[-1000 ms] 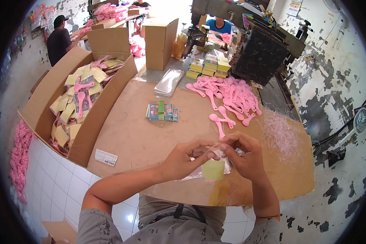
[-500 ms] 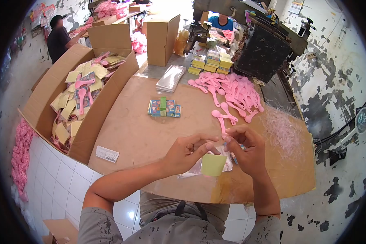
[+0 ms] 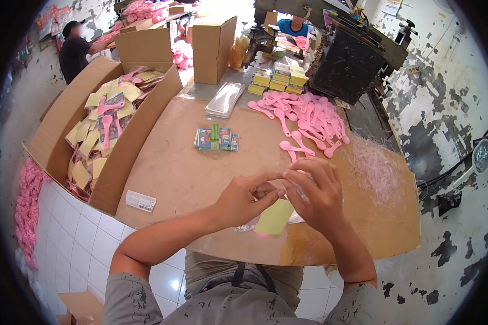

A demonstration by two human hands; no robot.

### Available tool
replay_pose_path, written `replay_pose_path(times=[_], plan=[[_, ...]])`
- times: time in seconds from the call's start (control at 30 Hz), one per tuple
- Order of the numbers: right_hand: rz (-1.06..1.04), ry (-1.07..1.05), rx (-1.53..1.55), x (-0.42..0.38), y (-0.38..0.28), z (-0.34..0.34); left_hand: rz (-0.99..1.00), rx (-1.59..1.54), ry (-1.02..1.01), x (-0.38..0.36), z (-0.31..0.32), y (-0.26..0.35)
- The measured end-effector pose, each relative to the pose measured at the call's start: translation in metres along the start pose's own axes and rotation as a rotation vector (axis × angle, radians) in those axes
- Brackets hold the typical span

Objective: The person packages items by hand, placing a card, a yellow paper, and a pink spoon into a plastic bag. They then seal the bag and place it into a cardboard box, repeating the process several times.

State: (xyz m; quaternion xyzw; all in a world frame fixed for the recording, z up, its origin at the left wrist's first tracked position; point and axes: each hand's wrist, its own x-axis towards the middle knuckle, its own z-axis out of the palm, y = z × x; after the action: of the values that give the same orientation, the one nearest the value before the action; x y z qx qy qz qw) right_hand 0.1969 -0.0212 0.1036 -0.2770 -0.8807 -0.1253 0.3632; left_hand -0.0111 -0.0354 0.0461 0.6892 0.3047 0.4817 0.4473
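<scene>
My left hand (image 3: 249, 197) and my right hand (image 3: 315, 190) come together over the front of the cardboard-covered table. Their fingers are closed in a pinch on what looks like the upper edge of a clear plastic bag, mostly hidden by the fingers. A pale yellow card (image 3: 274, 217) hangs tilted beneath the fingers and seems to be inside that bag. Behind it, more clear plastic (image 3: 246, 226) lies on the table, with a bit of pink showing under the card. Just beyond my hands, loose pink spoons (image 3: 294, 147) lie in front of a larger pile of pink spoons (image 3: 314, 119).
A large carton (image 3: 157, 116) of packed cards and spoons stands at left. On the table are a banded card stack (image 3: 215, 138), clear bags (image 3: 224, 101), yellow card stacks (image 3: 280, 76) and plastic shreds (image 3: 378, 172). A black machine (image 3: 346, 65) stands behind. Two people are farther back.
My right hand has shifted slightly left and up, closer to my left hand. The yellow card has tilted and shows more of its length. The camera view has moved a little.
</scene>
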Motion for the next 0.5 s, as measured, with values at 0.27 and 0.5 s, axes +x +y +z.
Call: replay_pose_path(times=[0.27,0.5], plan=[[-0.085,-0.177,-0.179,0.007,0.005,0.009,0.084,0.397,-0.038,-0.002,0.003,-0.008],[0.628,-0.138,0.329,-0.002,0.057,-0.024,-0.111,0.201,-0.117,0.003,-0.004,0.004]])
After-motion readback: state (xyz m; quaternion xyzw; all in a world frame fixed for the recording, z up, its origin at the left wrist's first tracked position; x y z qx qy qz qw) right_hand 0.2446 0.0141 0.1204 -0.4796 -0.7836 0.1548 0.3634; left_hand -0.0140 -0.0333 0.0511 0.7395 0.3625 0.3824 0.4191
